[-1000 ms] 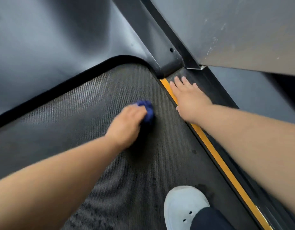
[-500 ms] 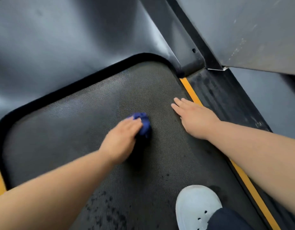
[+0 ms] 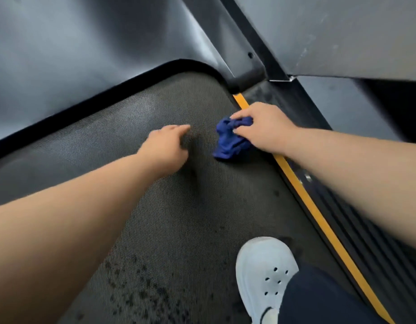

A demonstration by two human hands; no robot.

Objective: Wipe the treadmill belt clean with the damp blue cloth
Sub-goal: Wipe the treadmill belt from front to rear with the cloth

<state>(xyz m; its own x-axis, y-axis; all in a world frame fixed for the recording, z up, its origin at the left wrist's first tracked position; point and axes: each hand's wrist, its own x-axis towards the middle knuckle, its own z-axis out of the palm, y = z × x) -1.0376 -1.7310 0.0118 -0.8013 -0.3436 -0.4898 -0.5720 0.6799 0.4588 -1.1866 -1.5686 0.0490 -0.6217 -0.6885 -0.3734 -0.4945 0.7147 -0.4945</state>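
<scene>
a: so where's the blue cloth (image 3: 230, 140)?
b: right edge of the belt (image 3: 155, 218), bunched, clamped in the right hand (image 3: 266, 127) grip. left hand (image 3: 166, 146) is slack, empty, just beside.

The treadmill belt (image 3: 179, 218) is charcoal black with a fine, even dot weave — darker blotches and specks scatter across its near end. The crumpled cloth (image 3: 228, 139) is plain deep royal blue. A yellow-orange stripe (image 3: 319, 220) edges the belt's right side; beyond it the side rail (image 3: 370, 232) is black with ridged lines. The motor cover (image 3: 85, 54) is dark grey. The clog (image 3: 263, 260) is white, dotted with holes — the trouser leg (image 3: 319, 300) navy.
</scene>
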